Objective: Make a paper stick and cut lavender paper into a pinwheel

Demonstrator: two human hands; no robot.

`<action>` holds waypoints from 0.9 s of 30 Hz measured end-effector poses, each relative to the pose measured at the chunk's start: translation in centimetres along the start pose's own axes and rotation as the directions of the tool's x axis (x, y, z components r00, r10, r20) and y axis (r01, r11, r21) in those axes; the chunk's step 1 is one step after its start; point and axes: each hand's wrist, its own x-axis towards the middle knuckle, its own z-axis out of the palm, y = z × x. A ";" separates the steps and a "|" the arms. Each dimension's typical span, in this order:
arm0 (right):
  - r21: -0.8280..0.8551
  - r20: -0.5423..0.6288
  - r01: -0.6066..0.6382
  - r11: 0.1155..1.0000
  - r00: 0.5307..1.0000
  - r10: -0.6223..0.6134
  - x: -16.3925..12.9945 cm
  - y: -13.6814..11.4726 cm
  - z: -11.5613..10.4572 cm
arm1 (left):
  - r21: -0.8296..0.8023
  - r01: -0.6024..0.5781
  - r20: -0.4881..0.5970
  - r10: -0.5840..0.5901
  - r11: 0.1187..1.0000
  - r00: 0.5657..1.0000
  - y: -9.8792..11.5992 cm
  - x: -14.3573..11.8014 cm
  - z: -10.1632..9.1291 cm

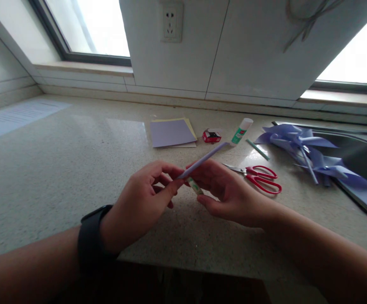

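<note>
A thin rolled lavender paper stick points up and to the right above the stone counter. My left hand, with a black watch on its wrist, pinches the stick's near end between thumb and fingers. My right hand holds the stick a little farther along and also grips a small green-and-white glue stick under its fingers. Both hands are close together over the counter's front middle.
Red scissors lie right of my right hand. Behind are a stack of lavender and yellow paper, a small red box, a second glue stick, a green stick and lavender pinwheels. A printed sheet lies far left.
</note>
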 end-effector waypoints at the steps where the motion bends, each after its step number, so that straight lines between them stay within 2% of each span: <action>1: 0.001 0.002 -0.006 1.000 1.000 0.006 0.0 -0.1 0.0 | 0.002 0.008 -0.002 -0.008 1.000 1.000 0.0 0.0 0.0; 10: 0.030 0.000 -0.011 1.000 1.000 0.011 -0.1 -0.1 0.1 | 0.005 -0.014 -0.026 0.014 1.000 1.000 -0.1 0.1 0.1; 16: 0.068 -0.005 -0.036 0.997 0.999 0.036 -0.3 -0.1 0.2 | 0.078 -0.048 0.037 0.045 0.996 0.998 0.0 0.0 0.0; 24: 0.050 -0.023 -0.056 0.997 0.998 0.057 -0.3 0.2 0.5 | 0.124 -0.023 0.013 0.022 0.992 1.000 0.1 0.0 -0.3; 27: 0.046 -0.021 -0.049 0.998 0.999 0.050 -0.3 0.2 0.6 | 0.148 0.032 0.002 -0.032 0.989 0.999 0.2 0.0 -0.3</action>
